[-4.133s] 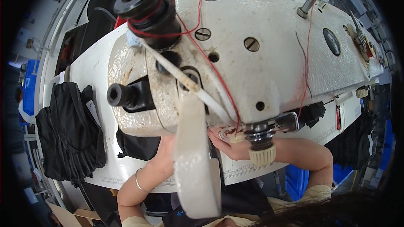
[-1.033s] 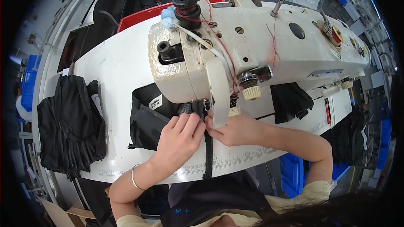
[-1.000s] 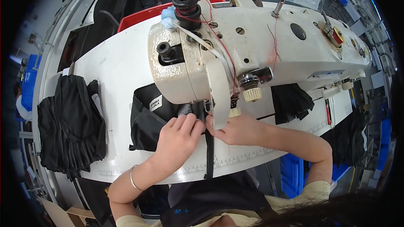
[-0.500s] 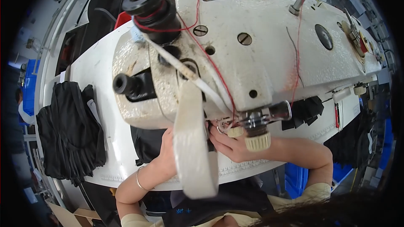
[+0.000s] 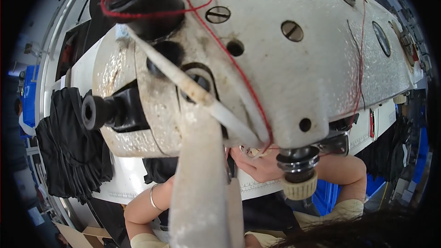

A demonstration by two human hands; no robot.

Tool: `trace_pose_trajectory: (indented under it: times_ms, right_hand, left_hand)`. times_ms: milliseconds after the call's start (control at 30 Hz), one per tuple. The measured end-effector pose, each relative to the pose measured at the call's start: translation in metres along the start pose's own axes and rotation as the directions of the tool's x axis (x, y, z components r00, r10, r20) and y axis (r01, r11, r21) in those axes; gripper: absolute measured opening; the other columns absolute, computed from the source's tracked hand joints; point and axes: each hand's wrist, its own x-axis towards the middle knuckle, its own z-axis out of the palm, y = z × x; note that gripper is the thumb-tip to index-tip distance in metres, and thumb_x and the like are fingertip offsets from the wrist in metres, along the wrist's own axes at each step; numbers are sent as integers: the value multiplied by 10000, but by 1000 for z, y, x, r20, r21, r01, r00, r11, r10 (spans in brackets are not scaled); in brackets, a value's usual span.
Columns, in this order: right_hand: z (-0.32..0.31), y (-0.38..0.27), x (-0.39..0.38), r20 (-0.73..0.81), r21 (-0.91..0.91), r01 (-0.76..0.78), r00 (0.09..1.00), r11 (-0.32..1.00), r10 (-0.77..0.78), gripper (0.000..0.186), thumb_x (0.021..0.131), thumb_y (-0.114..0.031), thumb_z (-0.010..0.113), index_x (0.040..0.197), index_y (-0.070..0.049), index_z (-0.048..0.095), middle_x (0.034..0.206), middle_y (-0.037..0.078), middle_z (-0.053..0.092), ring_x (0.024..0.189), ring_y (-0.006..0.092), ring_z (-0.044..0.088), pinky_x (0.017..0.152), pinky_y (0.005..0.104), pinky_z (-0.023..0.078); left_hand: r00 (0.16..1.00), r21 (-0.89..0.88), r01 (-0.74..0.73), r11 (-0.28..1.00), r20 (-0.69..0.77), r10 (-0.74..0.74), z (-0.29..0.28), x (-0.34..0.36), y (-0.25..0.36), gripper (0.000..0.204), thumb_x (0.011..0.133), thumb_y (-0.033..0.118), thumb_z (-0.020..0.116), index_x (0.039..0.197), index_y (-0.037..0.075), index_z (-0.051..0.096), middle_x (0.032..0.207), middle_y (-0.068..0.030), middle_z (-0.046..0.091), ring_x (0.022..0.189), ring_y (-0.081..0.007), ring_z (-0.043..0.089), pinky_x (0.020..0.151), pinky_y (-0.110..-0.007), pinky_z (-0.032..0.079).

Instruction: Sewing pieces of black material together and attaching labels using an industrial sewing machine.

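A white industrial sewing machine [image 5: 257, 78], threaded with red thread [image 5: 229, 55], fills the middle of the view. Behind its pale upright lever [image 5: 200, 188], my left hand [image 5: 169, 184] is mostly hidden; a bracelet [image 5: 154, 197] circles that wrist. My right hand [image 5: 257, 165] lies under the machine head, its fingers out of sight behind the machine. Black fabric [image 5: 161, 169] lies beside my left hand. Between the hands shows a narrow dark strip [image 5: 233, 167]. What either hand holds is hidden.
A stack of black fabric pieces [image 5: 71, 142] rests on the table's left end. More dark fabric [image 5: 390, 147] hangs at the right. A ruler strip [image 5: 262, 187] runs along the table's near edge. Blue bins [image 5: 325, 196] stand below, right.
The view has come closer to the sewing machine, which now looks larger and covers more of my left hand. Both hands stay near the same spot under the machine head.
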Motion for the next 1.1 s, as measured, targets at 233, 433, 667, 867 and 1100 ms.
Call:
trace_pose_trajectory:
  times_ms: [233,433,667,867,1100]
  right_hand:
    - [13,6,2,24,212,-125,992,969,123,104,643,-119,596,693,-29,587,783,72,543,768,265,577,835,425,497]
    - [30,18,-3,79,237,-162,986,958,147,78,579,-116,625,581,-53,581,718,49,513,772,226,541,674,336,475]
    - [-8,-18,-11,-125,115,101,988,988,-86,296,636,-156,604,864,26,655,947,121,609,885,251,580,769,349,475]
    - [-19,-51,-19,-220,105,-10,975,994,33,328,671,-91,622,962,57,655,942,110,586,882,229,584,712,311,504]
    - [-21,-56,-17,-317,157,-63,942,986,111,324,667,-91,625,952,62,645,934,129,594,849,233,609,663,303,502]
  left_hand:
    - [947,-427,199,882,-147,-286,47,-3,1,419,728,-12,596,1147,-5,587,957,-127,609,801,-242,607,673,-357,499]
    - [914,-878,197,436,4,-405,70,-11,-15,287,795,-12,573,1081,-14,597,961,-98,608,816,-194,613,684,-331,516]
    - [993,-324,111,940,11,-114,-28,4,14,162,600,67,606,750,20,642,719,-83,558,700,-199,561,813,-383,446]
    - [974,-54,94,994,-203,-103,-30,-41,83,147,632,68,612,766,17,644,688,-27,454,627,-167,497,776,-312,438]
    - [792,-141,319,937,-503,-345,-8,-46,101,188,664,81,613,827,89,706,812,-5,500,719,-136,540,798,-299,450]
